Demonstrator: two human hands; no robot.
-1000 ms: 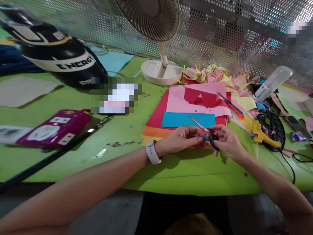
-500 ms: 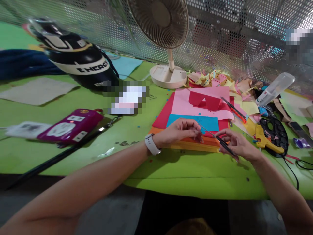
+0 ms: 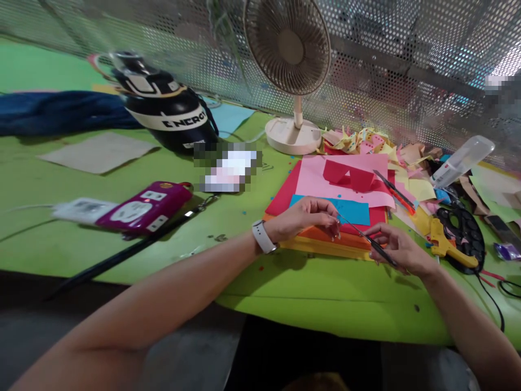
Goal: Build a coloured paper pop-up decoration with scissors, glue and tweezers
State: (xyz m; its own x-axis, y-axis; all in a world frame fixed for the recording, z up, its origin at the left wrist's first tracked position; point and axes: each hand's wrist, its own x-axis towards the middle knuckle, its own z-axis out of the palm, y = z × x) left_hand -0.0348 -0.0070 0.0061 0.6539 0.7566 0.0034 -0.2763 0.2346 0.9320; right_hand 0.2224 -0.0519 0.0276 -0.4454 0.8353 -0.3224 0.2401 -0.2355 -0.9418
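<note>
My left hand, with a white-banded watch on its wrist, is closed in a pinch over the paper stack. A small blue paper piece shows at its fingertips, mostly hidden. In my right hand are slim black-handled scissors, their narrow metal blades pointing left to that piece. Beneath lies a blue paper strip on red and orange sheets. Behind it, a folded red paper piece rests on a pink sheet.
An orange-and-black craft knife, a yellow glue gun and a clear bottle lie to the right. Paper scraps pile behind. At the left are a fan, a black jug, a phone and a purple power strip.
The view has turned slightly left, so everything sits farther right and a little lower. Both hands keep nearly the same pose around the blue piece and the scissors.
</note>
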